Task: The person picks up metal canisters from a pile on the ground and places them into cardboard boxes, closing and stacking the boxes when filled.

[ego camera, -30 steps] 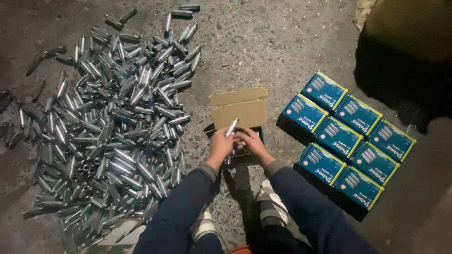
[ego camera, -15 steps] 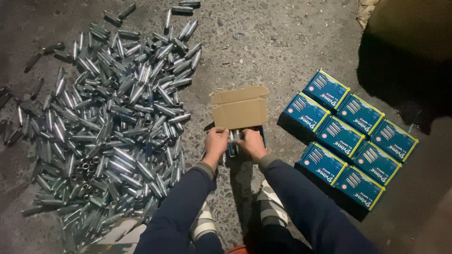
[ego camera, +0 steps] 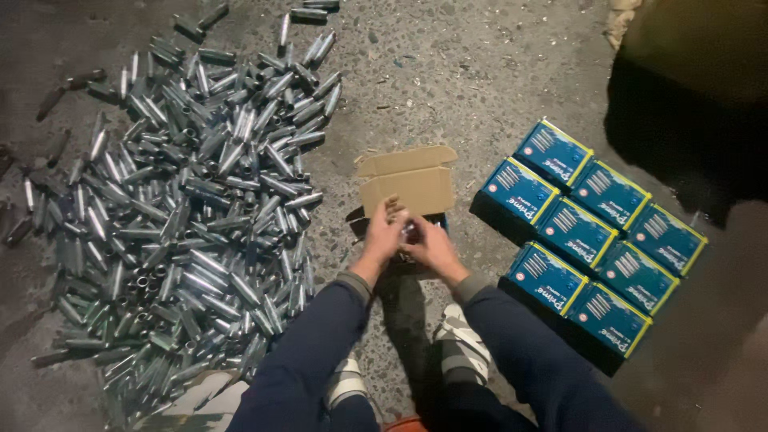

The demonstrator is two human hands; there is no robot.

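My left hand [ego camera: 382, 234] and my right hand [ego camera: 432, 244] meet over a small open box [ego camera: 404, 190] with brown cardboard flaps raised behind them. Between the fingertips of both hands a silvery metal cylinder [ego camera: 409, 230] shows, just above the box opening. The inside of the box is mostly hidden by my hands. A large heap of the same metal cylinders [ego camera: 192, 200] spreads over the concrete floor to the left, its near edge a short reach from my left hand.
Several closed blue boxes with yellow edges [ego camera: 588, 236] lie in two rows at the right. My knees in dark trousers and striped sandals [ego camera: 460, 348] are below. A flattened cardboard piece [ego camera: 204, 396] lies at the bottom left, and a dark shadowed bulk [ego camera: 696, 104] at the upper right.
My left hand held a cylinder upright above the box, then brought it down. Both hands have now closed together over the box opening.
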